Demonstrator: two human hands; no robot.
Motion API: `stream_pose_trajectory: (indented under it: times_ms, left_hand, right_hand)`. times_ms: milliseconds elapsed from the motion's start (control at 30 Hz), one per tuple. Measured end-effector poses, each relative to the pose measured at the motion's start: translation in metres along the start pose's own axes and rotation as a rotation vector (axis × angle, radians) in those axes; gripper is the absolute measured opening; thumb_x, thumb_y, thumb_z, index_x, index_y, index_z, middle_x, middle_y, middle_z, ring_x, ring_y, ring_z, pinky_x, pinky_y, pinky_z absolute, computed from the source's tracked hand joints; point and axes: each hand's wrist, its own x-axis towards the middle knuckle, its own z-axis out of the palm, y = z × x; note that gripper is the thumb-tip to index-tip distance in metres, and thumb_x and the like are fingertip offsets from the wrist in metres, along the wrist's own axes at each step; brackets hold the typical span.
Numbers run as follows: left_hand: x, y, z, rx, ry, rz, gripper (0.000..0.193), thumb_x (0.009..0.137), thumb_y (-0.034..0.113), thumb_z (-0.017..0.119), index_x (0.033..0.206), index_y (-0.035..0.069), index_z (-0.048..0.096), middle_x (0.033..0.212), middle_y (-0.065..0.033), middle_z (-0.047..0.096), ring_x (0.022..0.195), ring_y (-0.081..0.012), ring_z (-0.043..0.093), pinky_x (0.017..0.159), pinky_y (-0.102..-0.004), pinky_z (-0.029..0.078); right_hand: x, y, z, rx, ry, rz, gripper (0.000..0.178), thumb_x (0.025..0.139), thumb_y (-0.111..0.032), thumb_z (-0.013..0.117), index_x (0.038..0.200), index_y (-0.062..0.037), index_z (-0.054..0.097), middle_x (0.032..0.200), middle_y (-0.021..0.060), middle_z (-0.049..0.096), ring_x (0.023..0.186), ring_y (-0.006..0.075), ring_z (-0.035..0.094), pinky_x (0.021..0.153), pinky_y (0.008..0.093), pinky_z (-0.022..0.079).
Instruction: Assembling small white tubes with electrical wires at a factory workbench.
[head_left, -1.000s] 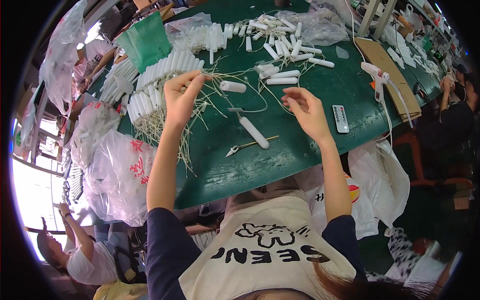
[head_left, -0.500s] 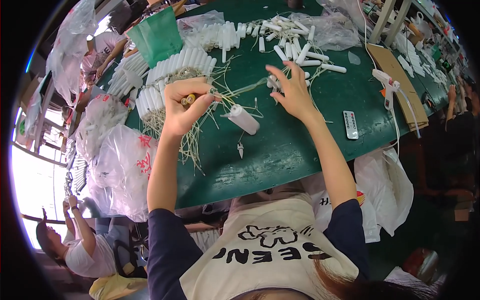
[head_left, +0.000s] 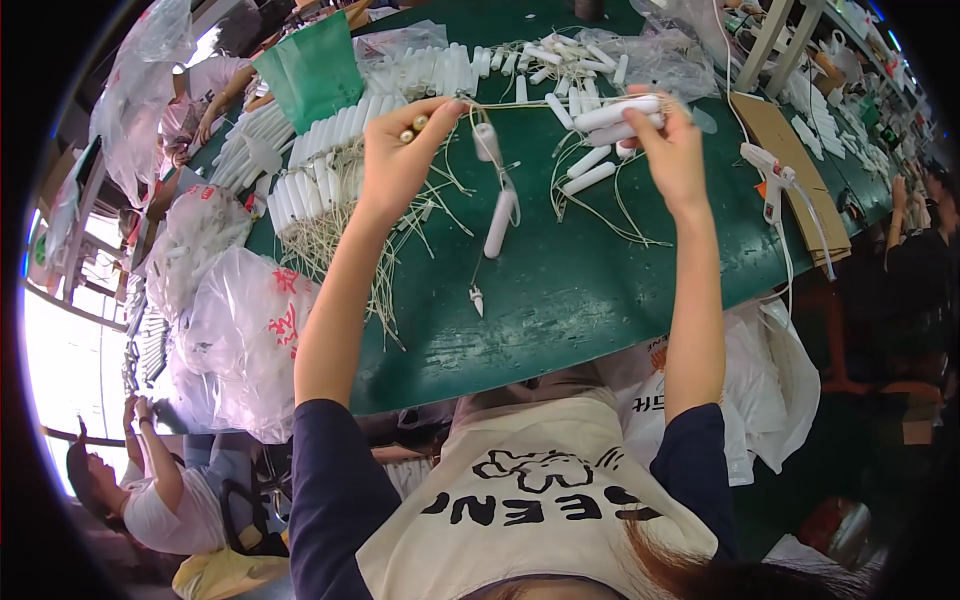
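My left hand is closed, pinching thin pale wires at its fingertips. Two gold-coloured round ends show between its curled fingers; their kind is unclear. Below the pinch hang a short white tube and a longer white tube on wires. A small white pointed piece dangles lower on a thin string. My right hand grips white tubes lying sideways, its fingertips partly blurred. A wire stretches between both hands. Under the right hand, more white tubes with loose wires rest on the table.
Rows of white wired tubes lie at the left of the green table. A green sheet stands behind them. Rightward are a glue gun and cardboard. Clear bags bulge at the left edge. Other people work nearby.
My right hand has moved right, and white tubes are now in its grip. My left hand has shifted slightly up and right. The remote control on the table is now hidden behind my right forearm.
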Motion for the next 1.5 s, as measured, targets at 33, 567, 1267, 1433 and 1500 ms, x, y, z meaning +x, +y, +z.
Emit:
stream_pose_trajectory:
  times_ms: [33,567,1267,1433,1500]
  left_hand:
    - [0.004,-0.003,0.007,-0.053,0.007,-0.002,0.022,0.087,0.017,0.063,0.094,-0.003,0.069,0.074,0.0035,0.060,0.068,-0.0022,0.047,0.059,-0.0180,0.037]
    - [0.017,-0.083,0.079,0.408,-0.243,-0.118,0.029,0.082,0.028,0.064,0.094,0.003,0.070,0.066,-0.0120,0.063,0.055,-0.0195,0.058,0.055,-0.0321,0.044]
    - [-0.012,0.003,0.085,0.701,-0.399,0.091,0.032,0.075,0.034,0.063,0.091,0.008,0.072,0.066,-0.0121,0.064,0.057,-0.0264,0.062,0.055,-0.0343,0.047]
    - [-0.004,0.003,0.063,0.805,-0.339,0.135,0.031,0.075,0.037,0.063,0.089,0.011,0.072,0.064,-0.0093,0.063,0.057,-0.0277,0.060,0.054,-0.0355,0.046]
    - [-0.005,0.000,0.064,0.828,-0.361,0.186,0.031,0.075,0.038,0.063,0.089,0.012,0.072,0.064,-0.0087,0.063,0.057,-0.0275,0.060,0.053,-0.0358,0.046]
  right_hand:
    - [-0.001,-0.012,-0.003,-0.002,0.000,-0.002,0.029,0.089,-0.012,0.060,0.117,-0.0029,0.057,0.091,0.0042,0.064,0.073,0.0084,0.059,0.061,0.0219,0.050]
    - [-0.042,0.028,-0.022,0.004,0.005,0.330,0.029,0.084,-0.025,0.068,0.098,-0.0013,0.060,0.073,0.0019,0.060,0.057,0.0079,0.057,0.049,0.0228,0.043]
    - [-0.066,-0.003,-0.026,0.075,-0.131,0.359,0.027,0.086,-0.017,0.065,0.106,0.0010,0.061,0.083,0.0070,0.067,0.067,0.0079,0.061,0.055,0.0191,0.044]
    - [-0.069,-0.009,-0.033,-0.037,-0.154,0.315,0.023,0.083,-0.012,0.066,0.101,0.0022,0.063,0.085,0.0082,0.068,0.070,0.0108,0.062,0.063,0.0216,0.047]
    - [-0.069,-0.007,-0.030,-0.042,-0.139,0.269,0.022,0.084,-0.013,0.065,0.100,0.0021,0.063,0.084,0.0079,0.068,0.071,0.0103,0.062,0.063,0.0216,0.046]
